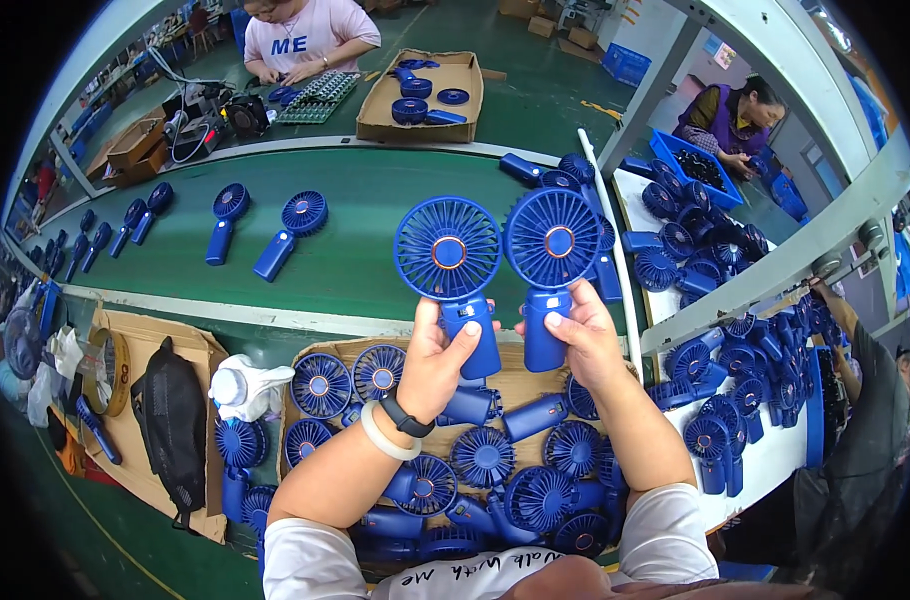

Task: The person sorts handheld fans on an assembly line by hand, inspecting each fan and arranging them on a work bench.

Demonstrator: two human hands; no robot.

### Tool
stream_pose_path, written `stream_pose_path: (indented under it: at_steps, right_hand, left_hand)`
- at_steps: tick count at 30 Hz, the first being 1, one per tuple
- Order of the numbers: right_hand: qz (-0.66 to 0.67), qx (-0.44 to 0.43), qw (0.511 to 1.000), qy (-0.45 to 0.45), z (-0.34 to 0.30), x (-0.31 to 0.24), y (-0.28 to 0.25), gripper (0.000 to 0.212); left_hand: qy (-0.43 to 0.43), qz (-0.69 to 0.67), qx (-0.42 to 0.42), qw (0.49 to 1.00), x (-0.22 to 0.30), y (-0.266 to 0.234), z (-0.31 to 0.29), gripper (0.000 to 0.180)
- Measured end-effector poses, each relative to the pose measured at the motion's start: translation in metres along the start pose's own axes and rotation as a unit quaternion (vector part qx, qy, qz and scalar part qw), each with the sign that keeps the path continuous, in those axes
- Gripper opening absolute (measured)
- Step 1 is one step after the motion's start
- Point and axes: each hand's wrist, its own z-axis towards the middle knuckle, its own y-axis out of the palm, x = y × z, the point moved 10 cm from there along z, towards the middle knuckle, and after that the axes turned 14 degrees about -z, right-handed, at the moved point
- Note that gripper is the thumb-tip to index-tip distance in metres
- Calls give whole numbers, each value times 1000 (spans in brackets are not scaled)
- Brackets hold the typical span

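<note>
Two blue handheld fans are held upright side by side, their round grilles touching or nearly so. My left hand (438, 355) is closed round the handle of the left fan (448, 250), thumb on its front. The right fan (552, 240) is gripped by its handle in my right hand (580, 335), with the thumb pressed near the top of the handle. Orange rings circle both fan centres. Below my forearms, a cardboard box (525, 452) holds many more blue fans (483, 457), lying at various angles.
Ahead runs a green conveyor belt (365, 230) carrying spaced fans (303, 213). White tables at right bear heaped fans (740, 375). A cardboard tray (135, 440) with a black bag (172, 430) lies left. Across the belt sits a person (305, 45); another person (730, 115) works at right.
</note>
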Motion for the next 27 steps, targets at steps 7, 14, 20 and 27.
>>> stream_pose_path:
  at_steps: [7, 14, 20, 27]
  right_hand:
    - [-16, 16, 999, -22, 3, 0, -6, 51]
    - [-10, -3, 1000, -16, 5, 10, -8, 47]
    - [-32, 14, 999, -6, 3, 14, -13, 43]
    - [-23, 18, 999, -23, 8, 15, -18, 42]
  left_hand:
    - [-16, 7, 19, 1000, -5, -5, -1, 46]
    - [-14, 6, 32, 999, -4, -6, 0, 47]
    - [-41, -43, 48, 997, -14, -5, -2, 47]
    - [-47, 51, 59, 996, -16, -14, -4, 38]
